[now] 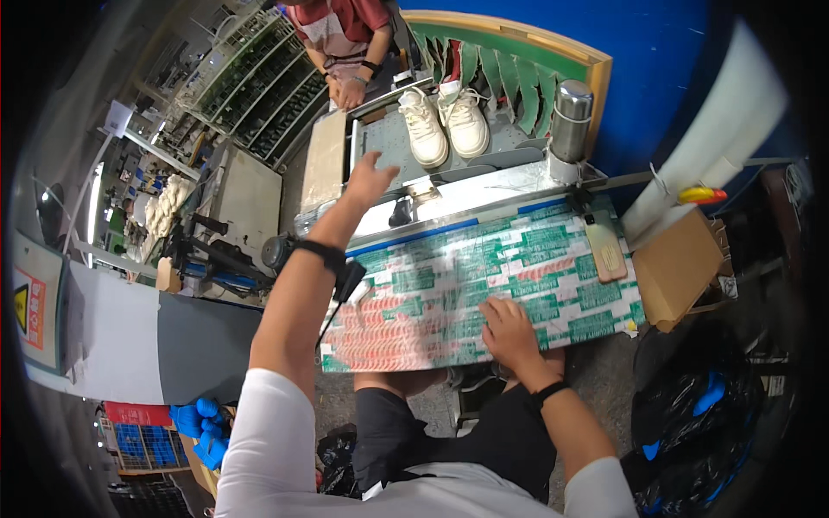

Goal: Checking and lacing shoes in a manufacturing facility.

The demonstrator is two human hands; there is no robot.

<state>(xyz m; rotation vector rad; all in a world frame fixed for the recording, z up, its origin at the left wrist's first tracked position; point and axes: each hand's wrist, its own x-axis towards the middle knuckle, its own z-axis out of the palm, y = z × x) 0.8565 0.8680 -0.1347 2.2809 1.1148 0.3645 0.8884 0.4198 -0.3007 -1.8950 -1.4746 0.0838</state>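
Note:
My left hand (371, 180) is stretched forward over the near left side of a grey metal conveyor plate (380, 138), fingers apart and nothing in them. To its right, a pair of cream lace-up sneakers (445, 128) stands upright on that plate, apart from my fingers. My right hand (509, 331) rests on the work table (449, 285) near its front edge, palm down with the fingers extended. Green, white and red printed stickers cover this table. A black strap with a dangling black piece (347, 281) is round my left wrist.
A steel thermos (572, 121) stands at the plate's right end. A flat tan-ended tool (606, 250) lies on the table's right side, near an open cardboard box (678, 268). Across the conveyor are another person's hands (348, 91). Black bags (691, 406) sit at the lower right.

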